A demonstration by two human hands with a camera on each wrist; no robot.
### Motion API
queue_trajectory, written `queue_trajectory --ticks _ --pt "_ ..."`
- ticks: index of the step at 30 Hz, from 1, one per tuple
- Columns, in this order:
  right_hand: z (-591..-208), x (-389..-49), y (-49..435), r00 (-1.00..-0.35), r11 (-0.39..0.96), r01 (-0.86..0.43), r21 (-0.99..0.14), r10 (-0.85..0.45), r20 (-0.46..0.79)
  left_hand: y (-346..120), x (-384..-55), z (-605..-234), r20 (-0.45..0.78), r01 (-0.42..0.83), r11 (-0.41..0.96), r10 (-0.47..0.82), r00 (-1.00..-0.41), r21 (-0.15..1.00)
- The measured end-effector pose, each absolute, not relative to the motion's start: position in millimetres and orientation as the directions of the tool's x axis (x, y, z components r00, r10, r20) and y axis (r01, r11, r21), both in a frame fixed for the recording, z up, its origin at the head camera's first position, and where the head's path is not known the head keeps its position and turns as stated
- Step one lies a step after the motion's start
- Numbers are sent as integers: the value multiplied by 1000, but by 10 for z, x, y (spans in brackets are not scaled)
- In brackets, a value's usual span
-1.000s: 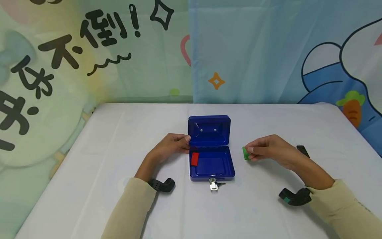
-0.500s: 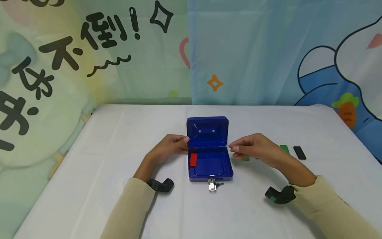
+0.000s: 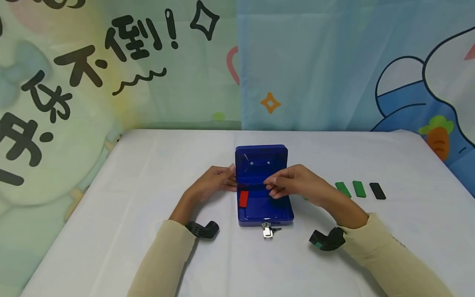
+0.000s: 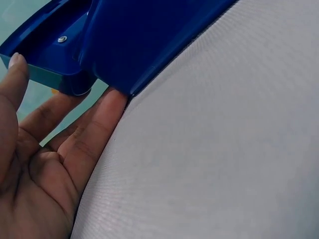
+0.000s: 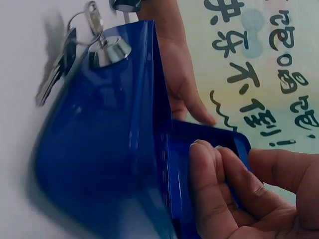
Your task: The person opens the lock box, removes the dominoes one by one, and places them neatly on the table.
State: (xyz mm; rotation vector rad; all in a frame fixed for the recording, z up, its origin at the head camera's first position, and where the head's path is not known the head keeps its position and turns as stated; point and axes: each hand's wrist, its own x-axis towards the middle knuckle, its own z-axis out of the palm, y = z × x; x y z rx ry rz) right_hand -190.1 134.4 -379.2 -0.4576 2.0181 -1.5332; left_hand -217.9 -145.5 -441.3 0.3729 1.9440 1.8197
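Observation:
A blue metal cash box [image 3: 246, 222] stands with its lid [image 3: 259, 153] raised, and a red rectangular tile [image 3: 243, 199] lies inside at the left. My left hand [image 3: 215, 181] is at the box's left side; in the left wrist view its thumb touches the lid's rim while its nearly straight fingers [image 4: 102, 122] rest against the hinge corner. Over the right half of the box hovers my right hand [image 3: 295, 183], fingers loosely bent, with nothing visible between thumb and fingertips. Keys [image 5: 56, 72] hang from the lock [image 5: 110, 52] on the box's front.
Right of the box, beyond my right forearm, lie two green tiles [image 3: 359, 189] [image 3: 343, 189] and a black tile [image 3: 377, 191] on the white-covered table [image 3: 267, 268]. A sliver of another green tile [image 3: 305, 199] shows beneath my right hand. A printed cloth backdrop [image 3: 308, 62] hangs behind.
My right hand has let go of a green tile on the table right of the box and moved left over the box. My left hand stays at the lid, its thumb slightly raised.

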Motion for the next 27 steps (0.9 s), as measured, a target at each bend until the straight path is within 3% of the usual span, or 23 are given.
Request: queue_trajectory --ticks 13,20,27 --pt "-3837 -1907 979 -713 333 134 -933 -621 -324 -1447 -2178 -4415 -133 -126 49 486 -864 991" --pt "-3835 -1861 887 -763 442 112 -890 -535 -362 -1447 -2186 -4428 -143 -139 44 487 -862 989" --pt "-3806 -1839 796 -798 550 7 -835 -500 -336 -1457 -2183 -4430 -138 -138 36 486 -863 990"
